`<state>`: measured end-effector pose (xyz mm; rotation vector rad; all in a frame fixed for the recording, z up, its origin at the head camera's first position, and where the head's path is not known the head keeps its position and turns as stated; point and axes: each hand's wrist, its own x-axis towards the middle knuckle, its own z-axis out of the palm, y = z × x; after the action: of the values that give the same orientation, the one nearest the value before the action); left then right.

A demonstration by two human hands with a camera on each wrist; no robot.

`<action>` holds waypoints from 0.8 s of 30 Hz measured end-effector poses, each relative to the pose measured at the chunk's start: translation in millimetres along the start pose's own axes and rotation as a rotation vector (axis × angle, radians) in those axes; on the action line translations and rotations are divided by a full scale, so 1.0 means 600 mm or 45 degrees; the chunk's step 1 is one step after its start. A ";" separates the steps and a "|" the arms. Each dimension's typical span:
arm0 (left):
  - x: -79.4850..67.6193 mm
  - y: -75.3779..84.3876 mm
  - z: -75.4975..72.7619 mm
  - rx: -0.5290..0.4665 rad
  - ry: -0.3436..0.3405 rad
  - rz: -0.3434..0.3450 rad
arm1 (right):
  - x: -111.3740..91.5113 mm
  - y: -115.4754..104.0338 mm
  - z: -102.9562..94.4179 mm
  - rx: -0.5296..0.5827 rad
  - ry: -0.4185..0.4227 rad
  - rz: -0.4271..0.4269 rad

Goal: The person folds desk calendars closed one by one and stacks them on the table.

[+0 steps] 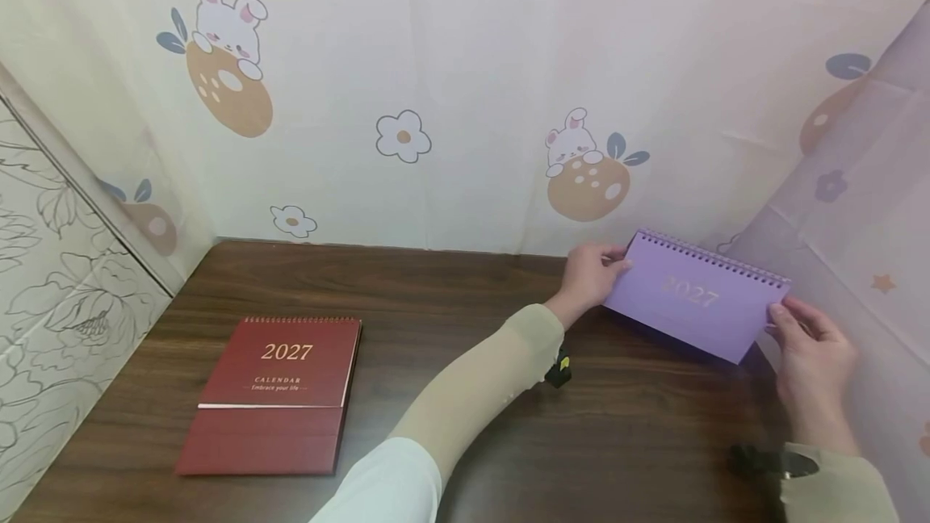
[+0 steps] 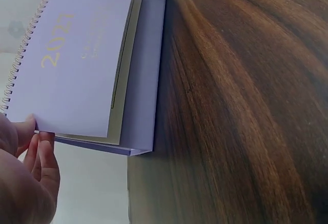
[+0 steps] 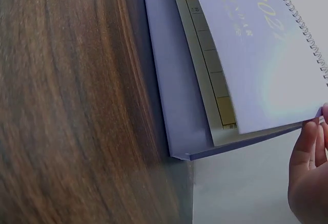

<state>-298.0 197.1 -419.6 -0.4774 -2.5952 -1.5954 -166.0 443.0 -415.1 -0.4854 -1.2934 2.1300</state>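
A purple spiral-bound desk calendar [image 1: 686, 297] with a gold 2027 stands tilted at the back right of the table. My left hand [image 1: 592, 277] pinches its left edge near the coil, thumb on the front cover. On the opposite side, my right hand [image 1: 814, 353] pinches the right edge between thumb and fingers. Both wrist views show the cover lifted a little from the page beneath, with the purple stand base [image 2: 146, 75] below. In the right wrist view, a printed page [image 3: 218, 88] peeks out under the cover.
A red 2027 desk calendar [image 1: 279, 370] rests on the dark wooden table [image 1: 450, 289] at the left. Behind the table hangs a pale cloth [image 1: 472, 79] printed with rabbits and flowers, and a lilac-tinted cloth side [image 1: 857, 232] closes in the right.
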 end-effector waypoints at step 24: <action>0.019 -0.011 -0.009 0.392 -0.090 0.247 | 0.011 0.002 0.023 -0.030 0.190 -0.008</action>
<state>-311.4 192.6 -420.3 -0.7424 -2.6802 -1.1160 -179.1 437.6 -410.2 -0.6364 -1.2354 2.0338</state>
